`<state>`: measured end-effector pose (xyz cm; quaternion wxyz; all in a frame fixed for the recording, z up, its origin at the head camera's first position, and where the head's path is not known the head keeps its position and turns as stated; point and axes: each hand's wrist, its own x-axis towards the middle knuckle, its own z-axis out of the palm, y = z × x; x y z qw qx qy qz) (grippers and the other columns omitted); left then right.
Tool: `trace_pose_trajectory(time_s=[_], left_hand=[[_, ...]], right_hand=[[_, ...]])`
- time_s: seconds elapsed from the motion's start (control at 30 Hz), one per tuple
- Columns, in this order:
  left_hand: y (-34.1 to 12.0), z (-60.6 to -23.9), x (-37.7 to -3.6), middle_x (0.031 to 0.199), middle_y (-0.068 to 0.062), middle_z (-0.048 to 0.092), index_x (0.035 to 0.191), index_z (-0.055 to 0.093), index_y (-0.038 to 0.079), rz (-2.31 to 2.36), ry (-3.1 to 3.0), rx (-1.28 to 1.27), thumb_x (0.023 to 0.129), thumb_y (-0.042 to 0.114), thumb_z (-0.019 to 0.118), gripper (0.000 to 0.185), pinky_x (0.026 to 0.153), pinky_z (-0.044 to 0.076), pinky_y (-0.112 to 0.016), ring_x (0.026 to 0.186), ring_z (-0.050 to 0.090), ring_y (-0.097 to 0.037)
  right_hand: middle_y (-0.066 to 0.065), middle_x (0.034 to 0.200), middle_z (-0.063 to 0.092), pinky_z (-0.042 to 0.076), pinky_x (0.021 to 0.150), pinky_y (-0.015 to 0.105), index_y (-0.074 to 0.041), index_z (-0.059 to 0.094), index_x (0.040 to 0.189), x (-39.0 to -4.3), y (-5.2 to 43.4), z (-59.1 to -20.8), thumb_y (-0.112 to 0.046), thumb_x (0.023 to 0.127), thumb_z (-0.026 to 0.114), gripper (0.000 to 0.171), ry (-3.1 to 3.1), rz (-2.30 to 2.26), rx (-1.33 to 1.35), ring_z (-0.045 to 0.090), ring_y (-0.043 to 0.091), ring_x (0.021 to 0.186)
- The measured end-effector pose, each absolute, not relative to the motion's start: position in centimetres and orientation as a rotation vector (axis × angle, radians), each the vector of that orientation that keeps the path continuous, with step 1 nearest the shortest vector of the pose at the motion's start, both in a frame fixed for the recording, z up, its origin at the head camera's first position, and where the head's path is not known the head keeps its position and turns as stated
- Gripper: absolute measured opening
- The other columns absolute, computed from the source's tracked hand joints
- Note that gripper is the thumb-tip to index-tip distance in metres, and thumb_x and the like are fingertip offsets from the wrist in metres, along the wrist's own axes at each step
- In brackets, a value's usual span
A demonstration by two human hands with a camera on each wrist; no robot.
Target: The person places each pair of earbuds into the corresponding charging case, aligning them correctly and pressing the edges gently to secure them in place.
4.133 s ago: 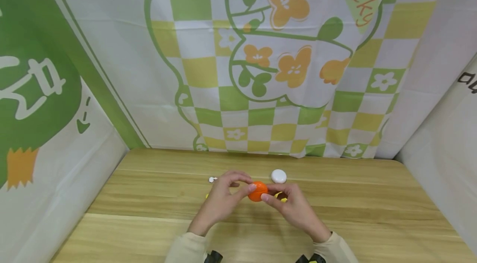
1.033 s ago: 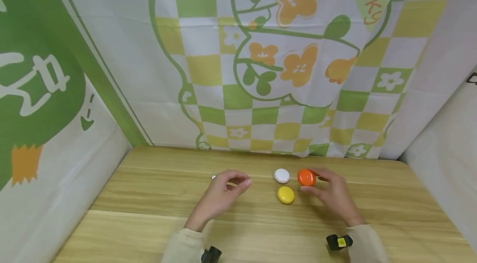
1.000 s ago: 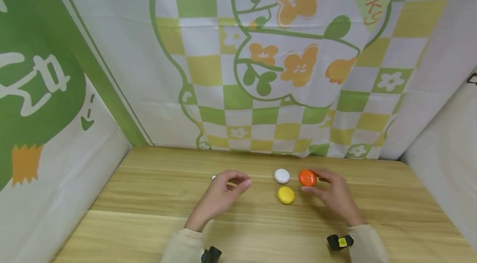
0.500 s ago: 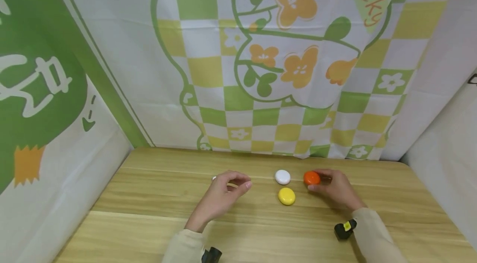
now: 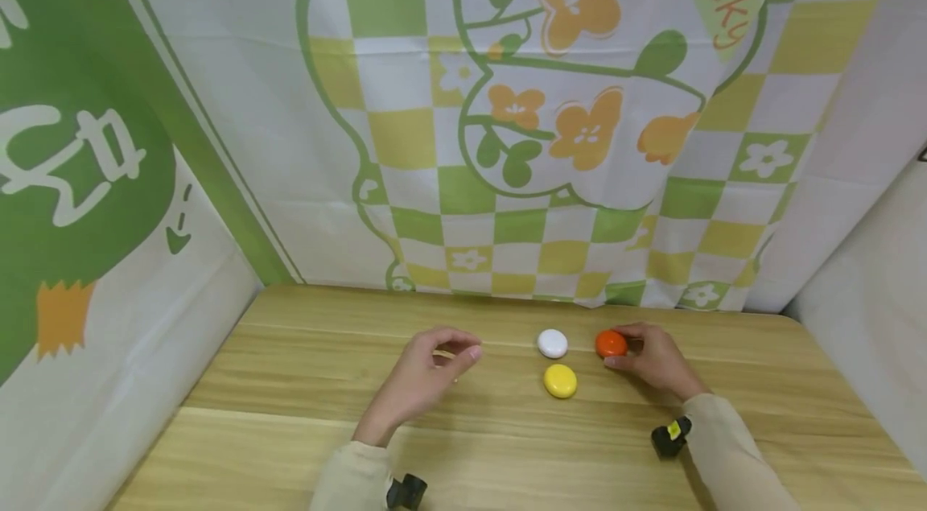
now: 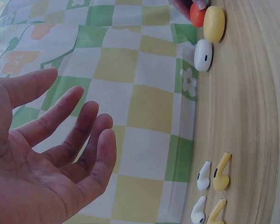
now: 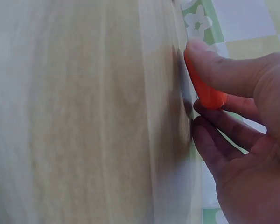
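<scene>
- backdrop cloth (image 5: 507,133) reads "lucky" in orange at top right.
- three earbud cases: white case (image 5: 553,343), yellow case (image 5: 561,381), orange case (image 5: 611,344).
- four loose earbuds, two white earbuds (image 6: 203,175), two yellow earbuds (image 6: 221,171).
- right hand (image 5: 655,358) pinches the orange case on the wooden table (image 5: 290,382), right of the white one.
- left hand (image 5: 423,378) holds nothing, fingers loosely curled.

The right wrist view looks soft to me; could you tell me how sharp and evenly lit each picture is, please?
Right wrist view: the table is blurred; only the right hand and orange case read. Left wrist view: left hand soft, earbuds sharper. Head view: even light, edges bowed.
</scene>
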<state>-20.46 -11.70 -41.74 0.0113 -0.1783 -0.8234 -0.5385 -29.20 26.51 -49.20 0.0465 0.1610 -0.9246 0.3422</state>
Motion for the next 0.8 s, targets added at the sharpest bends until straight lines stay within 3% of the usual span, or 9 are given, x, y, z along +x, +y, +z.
trace_pose_trajectory(time_s=[0.4, 0.67, 0.8], left_hand=[[-12.0, -41.4, -20.6, 0.109, -0.003, 0.069, 0.115, 0.072, 0.007, -1.678, -2.562, -0.55, 0.101, 0.024, 0.066, 0.023, 0.088, 0.053, -0.034, 0.1, 0.065, -0.017], [-12.0, -41.4, -20.5, 0.109, -0.003, 0.07, 0.115, 0.072, 0.007, -1.683, -2.56, -0.545, 0.101, 0.024, 0.066, 0.023, 0.089, 0.054, -0.039, 0.1, 0.065, -0.018], [-12.0, -41.5, -20.4, 0.108, -0.002, 0.069, 0.114, 0.072, 0.007, -1.652, -2.556, -0.536, 0.101, 0.024, 0.066, 0.022, 0.088, 0.053, -0.038, 0.1, 0.064, -0.018]], right_hand=[[0.025, 0.11, 0.062, 0.049, 0.088, 0.054, 0.016, 0.067, 0.113, -29.6, 26.2, -49.4, -0.009, 0.079, 0.088, 0.047, -2.852, 0.908, 0.529, 0.06, 0.04, 0.1], [0.034, 0.118, 0.059, 0.047, 0.095, 0.06, 0.02, 0.057, 0.126, -29.3, 26.1, -49.0, -0.013, 0.077, 0.09, 0.068, -2.839, 0.977, 0.459, 0.059, 0.05, 0.108], [0.035, 0.123, 0.055, 0.05, 0.091, 0.061, 0.016, 0.055, 0.131, -28.4, 25.7, -48.1, -0.014, 0.081, 0.087, 0.066, -2.824, 0.995, 0.422, 0.059, 0.052, 0.108]])
